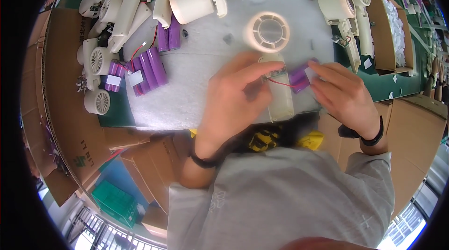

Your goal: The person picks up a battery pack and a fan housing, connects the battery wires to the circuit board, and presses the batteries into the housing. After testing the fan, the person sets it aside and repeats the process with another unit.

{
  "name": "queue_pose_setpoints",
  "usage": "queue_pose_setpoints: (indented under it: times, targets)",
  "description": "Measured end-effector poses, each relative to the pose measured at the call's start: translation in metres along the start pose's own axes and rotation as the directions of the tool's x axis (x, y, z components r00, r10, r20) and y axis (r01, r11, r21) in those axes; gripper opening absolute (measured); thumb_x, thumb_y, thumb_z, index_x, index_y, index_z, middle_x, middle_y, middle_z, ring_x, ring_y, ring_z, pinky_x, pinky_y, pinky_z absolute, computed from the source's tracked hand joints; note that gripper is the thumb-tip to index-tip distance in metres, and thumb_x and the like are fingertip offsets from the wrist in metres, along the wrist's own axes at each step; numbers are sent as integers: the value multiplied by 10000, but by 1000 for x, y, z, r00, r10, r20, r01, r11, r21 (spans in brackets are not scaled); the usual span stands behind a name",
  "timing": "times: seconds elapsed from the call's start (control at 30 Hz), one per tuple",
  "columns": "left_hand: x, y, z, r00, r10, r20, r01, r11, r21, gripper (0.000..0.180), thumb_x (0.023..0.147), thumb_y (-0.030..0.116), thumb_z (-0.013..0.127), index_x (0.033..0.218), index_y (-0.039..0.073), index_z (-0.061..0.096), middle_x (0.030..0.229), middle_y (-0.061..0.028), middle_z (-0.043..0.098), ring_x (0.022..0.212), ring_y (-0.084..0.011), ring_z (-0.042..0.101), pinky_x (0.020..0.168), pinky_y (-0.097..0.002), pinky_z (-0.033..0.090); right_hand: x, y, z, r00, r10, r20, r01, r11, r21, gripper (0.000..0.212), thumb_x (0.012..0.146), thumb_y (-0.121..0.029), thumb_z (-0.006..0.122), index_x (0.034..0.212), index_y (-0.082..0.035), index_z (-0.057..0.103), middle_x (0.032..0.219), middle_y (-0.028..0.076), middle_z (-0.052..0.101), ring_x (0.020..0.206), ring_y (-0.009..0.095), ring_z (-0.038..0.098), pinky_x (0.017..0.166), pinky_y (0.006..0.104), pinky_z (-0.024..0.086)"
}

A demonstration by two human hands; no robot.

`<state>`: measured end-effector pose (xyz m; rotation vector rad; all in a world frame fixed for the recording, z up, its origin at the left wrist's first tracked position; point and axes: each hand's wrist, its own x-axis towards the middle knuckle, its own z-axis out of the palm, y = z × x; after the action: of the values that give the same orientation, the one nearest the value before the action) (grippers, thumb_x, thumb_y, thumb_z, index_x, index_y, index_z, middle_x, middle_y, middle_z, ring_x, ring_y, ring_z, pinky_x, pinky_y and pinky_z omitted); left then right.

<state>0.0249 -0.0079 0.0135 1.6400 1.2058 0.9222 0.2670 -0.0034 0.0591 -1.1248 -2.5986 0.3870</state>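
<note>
A cream, hair-dryer-shaped housing (283,105) lies on the white padded mat in front of me, its round ringed head pointing away. My left hand (234,93) closes around the handle from the left, index finger and thumb by a small green circuit board (278,73) at the handle's upper part. A purple battery pack (298,80) with a white label is pinched in the fingers of my right hand (340,92), just right of the handle. A red wire (280,83) runs between the board and the pack. My left fingers partly cover the board.
More purple battery packs (149,70) with wires lie at the left. Several cream housings (125,16) are piled at the far left, others (334,4) at the far right. An open carton (390,35) with white pieces stands at the right; a tall cardboard box (70,86) borders the left.
</note>
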Motion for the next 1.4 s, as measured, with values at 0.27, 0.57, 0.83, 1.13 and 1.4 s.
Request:
queue_pose_setpoints:
  times: [0.27, 0.57, 0.83, 1.13, 1.4]
  targets:
    - [1, 4, 0, 996, -80, 32, 81, 996, -47, 407, 776, -84, 619, 1132, 94, 709, 1128, -67, 647, 801, -99, 601, 669, -231, 463, 1, 3, 2, 996, -83, 27, 84, 995, -61, 166, 708, 57, 720, 862, 35, 661, 1109, 142, 675, 880, 299, 666, 736, 377, 564]
    - [-1, 1, 9, 997, -44, -64, 42, 998, -36, 376, 784, -71, 628, 1112, 91, 712, 1142, -73, 667, 773, -106, 603, 660, -235, 469, 6, 11, -6, 999, 0, 37, -4, 993, 120, 178, 707, 33, 743, 866, 43, 664, 1069, 135, 707, 798, 290, 670, 692, 369, 557]
    - [-3, -3, 12, 997, -2, -83, 2, 1000, -1, 376, 777, -71, 627, 1102, 96, 713, 1128, -83, 676, 750, -137, 616, 646, -243, 471, 2, 9, -1, 1000, -19, 12, 18, 997, 73, 170, 710, 26, 746, 860, 32, 666, 1106, 144, 698, 833, 304, 669, 710, 379, 558]
    - [-3, -7, 15, 993, 43, -110, -41, 999, 19, 389, 763, -70, 626, 1100, 102, 714, 1108, -91, 676, 773, -169, 635, 659, -256, 480, -1, 4, 1, 1000, -2, 28, 2, 1000, 19, 178, 713, 23, 737, 873, 25, 657, 1131, 138, 683, 876, 308, 667, 735, 387, 558]
    - [-3, -2, 8, 998, 43, -55, -42, 999, 15, 403, 738, -56, 647, 1100, 109, 711, 1048, -103, 665, 826, -251, 646, 710, -297, 505, 2, 1, 0, 997, 60, 41, -61, 998, 23, 187, 714, 37, 711, 881, 20, 628, 1129, 133, 658, 918, 320, 658, 768, 397, 551]
